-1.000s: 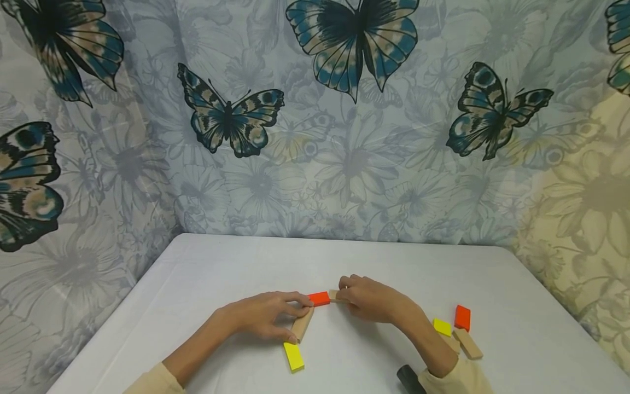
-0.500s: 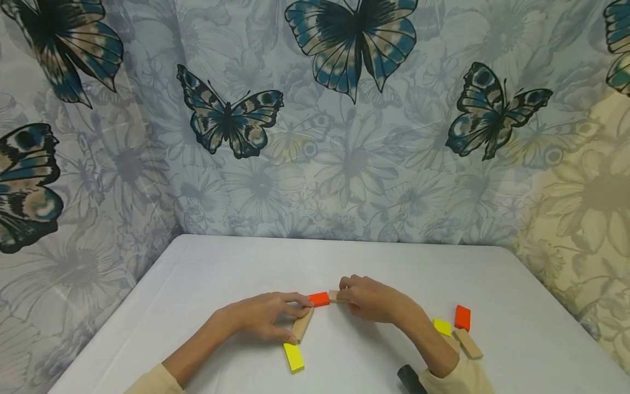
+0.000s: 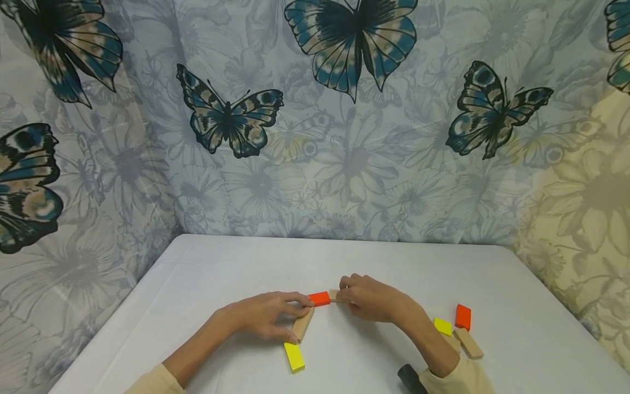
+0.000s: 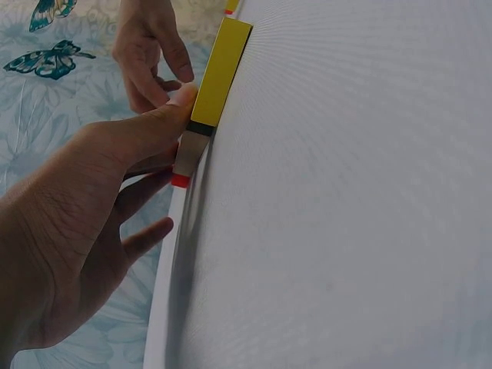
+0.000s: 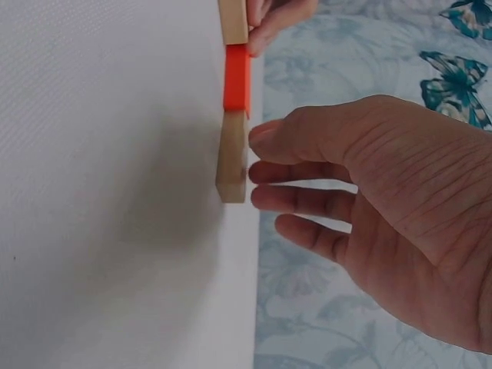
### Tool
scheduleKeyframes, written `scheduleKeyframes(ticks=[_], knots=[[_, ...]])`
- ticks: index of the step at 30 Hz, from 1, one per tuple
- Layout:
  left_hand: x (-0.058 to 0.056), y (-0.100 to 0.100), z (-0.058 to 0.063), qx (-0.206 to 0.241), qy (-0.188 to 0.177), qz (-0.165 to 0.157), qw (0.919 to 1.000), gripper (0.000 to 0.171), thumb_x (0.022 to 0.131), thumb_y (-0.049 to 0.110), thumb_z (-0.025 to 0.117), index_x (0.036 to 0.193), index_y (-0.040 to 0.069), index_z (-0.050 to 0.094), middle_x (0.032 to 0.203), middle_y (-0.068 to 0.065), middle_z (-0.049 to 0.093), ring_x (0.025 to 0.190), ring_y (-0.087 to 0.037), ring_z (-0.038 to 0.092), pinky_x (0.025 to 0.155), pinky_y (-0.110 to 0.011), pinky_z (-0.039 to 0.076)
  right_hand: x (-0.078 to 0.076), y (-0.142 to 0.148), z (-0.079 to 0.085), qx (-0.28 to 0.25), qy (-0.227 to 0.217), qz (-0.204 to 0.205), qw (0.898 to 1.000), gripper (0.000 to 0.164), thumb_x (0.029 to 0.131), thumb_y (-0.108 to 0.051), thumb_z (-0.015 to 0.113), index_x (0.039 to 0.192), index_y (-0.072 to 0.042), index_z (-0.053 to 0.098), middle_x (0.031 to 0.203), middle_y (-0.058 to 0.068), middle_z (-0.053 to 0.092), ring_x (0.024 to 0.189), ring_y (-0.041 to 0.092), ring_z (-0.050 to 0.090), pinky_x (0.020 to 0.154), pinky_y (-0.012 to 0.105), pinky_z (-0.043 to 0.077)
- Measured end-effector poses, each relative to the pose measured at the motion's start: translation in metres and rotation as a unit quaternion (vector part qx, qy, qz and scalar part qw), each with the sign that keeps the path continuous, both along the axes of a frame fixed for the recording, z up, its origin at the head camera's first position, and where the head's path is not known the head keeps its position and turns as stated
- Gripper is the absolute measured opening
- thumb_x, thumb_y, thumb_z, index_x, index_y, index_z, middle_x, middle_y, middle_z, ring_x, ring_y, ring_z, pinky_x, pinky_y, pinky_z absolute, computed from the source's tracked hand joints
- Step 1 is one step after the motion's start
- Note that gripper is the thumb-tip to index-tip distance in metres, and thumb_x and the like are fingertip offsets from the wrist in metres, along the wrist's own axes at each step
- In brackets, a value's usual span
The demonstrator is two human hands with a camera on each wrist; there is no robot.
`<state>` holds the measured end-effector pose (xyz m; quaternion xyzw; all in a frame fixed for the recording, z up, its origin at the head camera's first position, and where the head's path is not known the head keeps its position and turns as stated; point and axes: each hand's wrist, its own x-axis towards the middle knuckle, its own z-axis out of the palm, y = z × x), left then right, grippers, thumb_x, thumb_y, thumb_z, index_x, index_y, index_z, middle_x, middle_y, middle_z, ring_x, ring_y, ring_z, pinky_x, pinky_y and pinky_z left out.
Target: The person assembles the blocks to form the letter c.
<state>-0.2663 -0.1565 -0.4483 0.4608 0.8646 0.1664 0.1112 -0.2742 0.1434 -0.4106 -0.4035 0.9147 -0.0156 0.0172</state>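
Note:
My left hand (image 3: pixel 268 314) spreads over a plain wooden block (image 3: pixel 303 325), thumb by its near end and forefinger by its far end. A yellow block (image 3: pixel 294 358) joins the near end; a red block (image 3: pixel 319 299) lies past the far end. In the left wrist view, my left thumb touches near the yellow block (image 4: pixel 221 73). A second wooden block (image 5: pixel 232 157) continues from the red block (image 5: pixel 237 77). My right hand (image 3: pixel 369 298) is at it; in the right wrist view its extended fingertips lie along the block's edge, not visibly wrapped round it. Contact is unclear.
Right of my right forearm lie a red block (image 3: pixel 462 316), a yellow block (image 3: pixel 442 326) and a wooden block (image 3: pixel 468 343); another wooden one is partly hidden. A black cylinder (image 3: pixel 410 378) sits beside my right sleeve. The white table (image 3: pixel 236 262) meets a butterfly-patterned cloth backdrop.

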Motion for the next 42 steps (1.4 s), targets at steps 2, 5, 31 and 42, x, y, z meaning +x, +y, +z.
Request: scheduleKeyframes(ticks=[2, 5, 31, 42], knots=[[0.0, 0.0, 0.0, -0.001, 0.0, 0.0, 1.0, 0.063, 0.098, 0.052, 0.068, 0.149, 0.016, 0.057, 0.159, 0.012, 0.05, 0.148, -0.014, 0.05, 0.124, -0.038, 0.044, 0.001, 0.001, 0.001, -0.002, 0.001, 0.002, 1.0, 0.031, 0.091, -0.002, 0.075, 0.118, -0.018, 0.079, 0.111, 0.001, 0.07, 0.096, 0.015, 0.063, 0.087, 0.029, 0.061], [0.0, 0.0, 0.001, -0.003, 0.0, 0.001, 1.0, 0.063, 0.098, 0.052, 0.068, 0.15, 0.017, 0.057, 0.159, 0.012, 0.05, 0.149, -0.014, 0.05, 0.124, -0.038, 0.044, 0.003, 0.003, 0.006, -0.008, 0.001, 0.0, 1.0, 0.032, 0.089, -0.002, 0.078, 0.119, -0.015, 0.078, 0.115, 0.002, 0.071, 0.1, 0.018, 0.065, 0.089, 0.031, 0.061], [0.001, -0.001, 0.001, 0.005, 0.006, 0.0, 1.0, 0.062, 0.098, 0.051, 0.069, 0.149, 0.016, 0.059, 0.158, 0.01, 0.051, 0.148, -0.016, 0.051, 0.124, -0.04, 0.044, 0.035, 0.082, 0.083, -0.027, -0.195, -0.206, 0.958, 0.04, 0.093, -0.01, 0.077, 0.131, -0.008, 0.065, 0.119, 0.011, 0.069, 0.104, 0.027, 0.067, 0.088, 0.046, 0.061], [0.003, 0.0, 0.003, 0.001, 0.004, 0.008, 1.0, 0.062, 0.098, 0.05, 0.07, 0.149, 0.017, 0.058, 0.158, 0.01, 0.051, 0.148, -0.016, 0.051, 0.124, -0.041, 0.044, 0.034, 0.102, 0.074, 0.035, -0.23, -0.271, 0.934, 0.023, 0.084, 0.004, 0.078, 0.101, -0.01, 0.073, 0.088, 0.001, 0.064, 0.08, 0.017, 0.061, 0.071, 0.036, 0.056]])
